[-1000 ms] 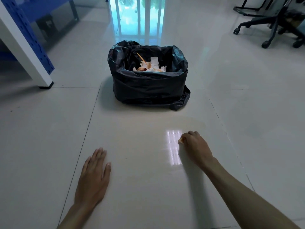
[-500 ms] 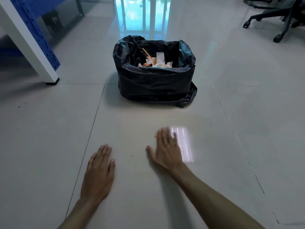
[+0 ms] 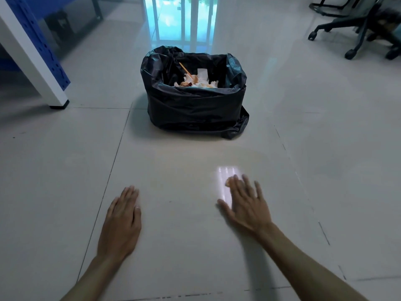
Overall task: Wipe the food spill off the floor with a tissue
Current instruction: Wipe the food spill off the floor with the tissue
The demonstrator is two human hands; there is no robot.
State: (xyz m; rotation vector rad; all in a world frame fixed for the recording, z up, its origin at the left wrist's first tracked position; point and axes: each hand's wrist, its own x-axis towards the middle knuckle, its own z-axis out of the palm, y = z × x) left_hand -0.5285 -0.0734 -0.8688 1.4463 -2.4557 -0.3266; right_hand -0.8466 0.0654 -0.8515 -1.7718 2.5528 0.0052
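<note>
The right hand (image 3: 245,205) is pressing flat on the floor (image 3: 184,246) with fingers spread wide, a small stained tissue (image 3: 228,182) peeking out under the index fingertip. No spill is plainly showing — only a faint dull smear around a bright reflection at the hand's 12 o'clock. To wipe well, the palm should be bearing down evenly and sweeping in overlapping strokes, keeping the wad trapped so it is not slipping free. The left hand (image 3: 122,222) is resting flat at 9 o'clock, fingers straight and close together, bracing the body. At 12 o'clock a bin with a black bag (image 3: 193,105) is standing near — clear of the strokes. A table leg (image 3: 41,72) is at 10 o'clock, an office chair (image 3: 355,33) at 2, both well apart.
</note>
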